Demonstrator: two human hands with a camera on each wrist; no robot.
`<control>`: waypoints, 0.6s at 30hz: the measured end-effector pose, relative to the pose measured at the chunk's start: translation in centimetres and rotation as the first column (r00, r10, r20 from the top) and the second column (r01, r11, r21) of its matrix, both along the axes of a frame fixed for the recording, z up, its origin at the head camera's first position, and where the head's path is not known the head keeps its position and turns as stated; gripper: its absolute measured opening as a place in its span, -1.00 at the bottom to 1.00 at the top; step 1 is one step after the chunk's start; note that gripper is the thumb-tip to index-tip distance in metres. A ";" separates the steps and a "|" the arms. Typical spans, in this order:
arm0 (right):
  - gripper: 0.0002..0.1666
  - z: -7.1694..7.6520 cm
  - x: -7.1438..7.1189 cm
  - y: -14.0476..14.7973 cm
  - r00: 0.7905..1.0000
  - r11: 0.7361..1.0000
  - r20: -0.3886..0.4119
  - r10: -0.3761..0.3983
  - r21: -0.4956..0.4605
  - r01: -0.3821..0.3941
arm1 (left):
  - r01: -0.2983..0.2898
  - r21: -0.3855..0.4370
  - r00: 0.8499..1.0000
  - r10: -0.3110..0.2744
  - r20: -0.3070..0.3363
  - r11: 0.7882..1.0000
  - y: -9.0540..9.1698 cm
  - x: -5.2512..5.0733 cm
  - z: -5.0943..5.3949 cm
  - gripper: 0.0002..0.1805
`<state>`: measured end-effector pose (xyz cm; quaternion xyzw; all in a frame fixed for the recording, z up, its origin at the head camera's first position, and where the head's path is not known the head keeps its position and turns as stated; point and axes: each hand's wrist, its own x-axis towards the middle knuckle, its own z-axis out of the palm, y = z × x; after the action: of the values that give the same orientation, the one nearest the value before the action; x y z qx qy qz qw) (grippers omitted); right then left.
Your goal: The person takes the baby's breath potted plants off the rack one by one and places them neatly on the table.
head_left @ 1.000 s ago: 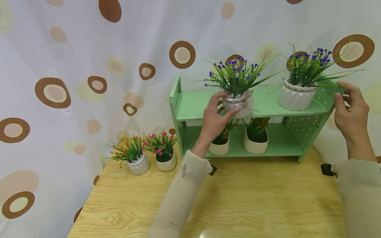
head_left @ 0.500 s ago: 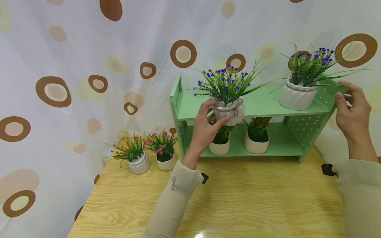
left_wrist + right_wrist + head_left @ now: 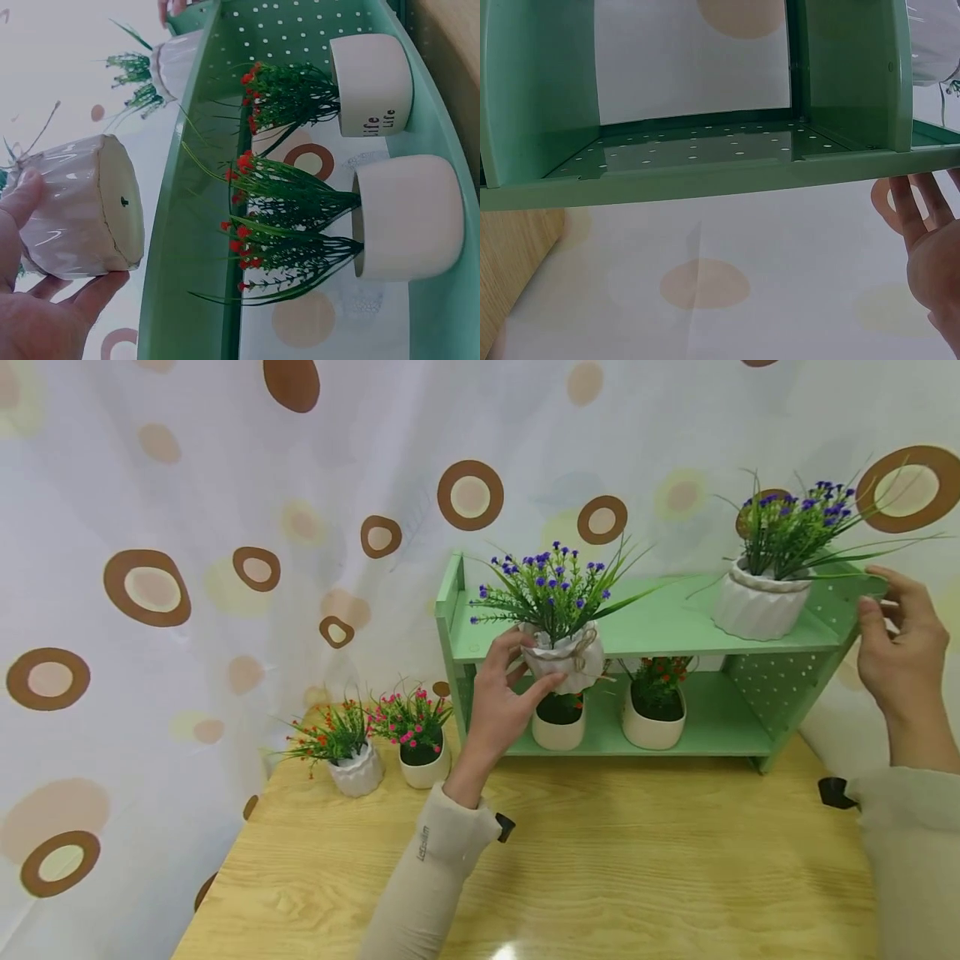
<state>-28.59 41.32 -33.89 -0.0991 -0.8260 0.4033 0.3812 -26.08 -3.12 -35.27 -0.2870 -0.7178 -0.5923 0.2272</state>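
My left hand (image 3: pixel 501 700) grips a white fluted pot (image 3: pixel 561 667) of purple flowers by its left side, thumb in front. In the left wrist view the underside of that pot (image 3: pixel 120 202) shows, raised off the green shelf (image 3: pixel 176 225). At the right end of the shelf unit (image 3: pixel 652 647), my right hand (image 3: pixel 909 647) holds the upper corner of the side panel between thumb and fingers. A second purple-flowered white pot (image 3: pixel 761 607) stands on the upper shelf beside it. In the right wrist view, fingers of the right hand (image 3: pixel 934 255) touch the panel's edge.
Two cream pots (image 3: pixel 558 733) with red flowers stand on the lower shelf. Left of the unit, a white pot (image 3: pixel 357 772) with orange-red flowers and a cream pot (image 3: pixel 426 770) with pink ones stand on the wooden table (image 3: pixel 637 860). A patterned curtain (image 3: pixel 300 485) hangs behind.
My left hand has moved left and toward the front with the purple-flowered pot, which now hangs lower before the upper shelf. The right hand keeps its hold on the side panel.
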 end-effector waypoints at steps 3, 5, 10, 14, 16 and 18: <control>-0.51 0.0 0.1 0.2 1.000 1.000 -0.013 0.000 -0.007 0.000 | -0.006 0.003 1.000 0.006 0.011 1.000 -0.4 0.4 -0.4 -0.46; -0.51 0.0 0.1 0.2 1.000 1.000 -0.015 0.005 -0.003 -0.005 | -0.012 0.015 1.000 0.012 0.009 1.000 -0.7 0.6 -0.7 -0.47; -0.51 -0.1 0.1 0.1 1.000 1.000 -0.008 0.007 0.005 -0.007 | -0.009 0.042 1.000 0.008 0.004 0.999 -1.9 1.5 -1.3 -0.47; -0.51 -0.1 0.1 0.1 1.000 1.000 -0.009 0.004 0.004 -0.004 | -0.011 0.038 1.000 0.011 -0.006 0.999 -3.0 2.2 -1.7 -0.46; -0.51 0.0 0.0 0.2 1.000 1.000 -0.013 0.002 0.006 -0.002 | -0.015 0.038 1.000 0.016 -0.026 0.999 -3.5 2.4 -1.8 -0.45; -0.51 0.0 0.0 0.2 1.000 1.000 -0.015 -0.002 0.002 0.002 | -0.018 0.037 0.999 0.019 -0.044 0.999 -4.0 2.6 -1.9 -0.46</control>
<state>-28.58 41.54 -33.88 -0.0964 -0.8235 0.4027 0.3877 -23.52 -7.14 -37.16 -0.2893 -0.7042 -0.5967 0.2539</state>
